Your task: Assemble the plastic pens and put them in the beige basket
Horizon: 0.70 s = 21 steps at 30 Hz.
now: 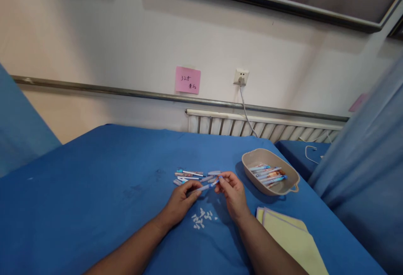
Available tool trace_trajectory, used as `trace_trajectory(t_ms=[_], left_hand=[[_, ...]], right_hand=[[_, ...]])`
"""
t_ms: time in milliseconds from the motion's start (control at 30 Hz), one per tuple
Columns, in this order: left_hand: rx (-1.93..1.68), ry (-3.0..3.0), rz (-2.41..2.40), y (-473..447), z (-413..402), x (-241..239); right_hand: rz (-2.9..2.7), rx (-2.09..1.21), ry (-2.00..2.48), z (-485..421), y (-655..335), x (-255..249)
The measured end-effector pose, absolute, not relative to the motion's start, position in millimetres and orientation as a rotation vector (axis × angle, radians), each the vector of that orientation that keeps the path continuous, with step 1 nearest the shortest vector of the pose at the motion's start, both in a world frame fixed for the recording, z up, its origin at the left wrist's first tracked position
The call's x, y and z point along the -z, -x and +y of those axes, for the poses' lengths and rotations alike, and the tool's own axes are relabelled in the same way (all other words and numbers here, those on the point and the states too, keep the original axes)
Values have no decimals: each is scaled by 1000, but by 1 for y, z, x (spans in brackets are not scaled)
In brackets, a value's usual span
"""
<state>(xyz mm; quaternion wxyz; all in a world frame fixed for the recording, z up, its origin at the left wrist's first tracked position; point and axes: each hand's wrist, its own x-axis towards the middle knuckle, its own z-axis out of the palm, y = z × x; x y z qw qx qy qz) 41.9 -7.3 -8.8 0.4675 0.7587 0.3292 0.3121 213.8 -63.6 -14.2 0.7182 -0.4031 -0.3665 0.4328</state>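
My left hand (183, 198) is closed round the barrel of a light blue pen (204, 188), which points up to the right. My right hand (232, 192) pinches at the pen's darker blue far end; whether that piece is separate from the barrel I cannot tell. Just beyond both hands lies a loose group of pen parts (189, 175), white sticks and grey-blue and patterned barrels, partly hidden by my fingers. Several small white bits (199, 220) are scattered on the blue cloth (103, 191) between my forearms.
A beige basin (294, 174) holding several pens (267, 174) stands to the right. Nearer me on that side lie folded yellow cloths (289, 237). Blue curtains (371, 174) hang at both sides. Behind the bed-like surface are a radiator (220, 124), a rail and a plugged-in socket (241, 76).
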Motion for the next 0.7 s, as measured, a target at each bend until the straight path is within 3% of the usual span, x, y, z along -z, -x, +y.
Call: trace_trajectory(t_ms=[533, 700], left_hand=[[-788, -1833, 866, -41, -5, 15], [-970, -1860, 1204, -21, 28, 17]], right_hand=[[-924, -1029, 1189, -52, -222, 42], [-1232, -911, 1400, -51, -222, 57]])
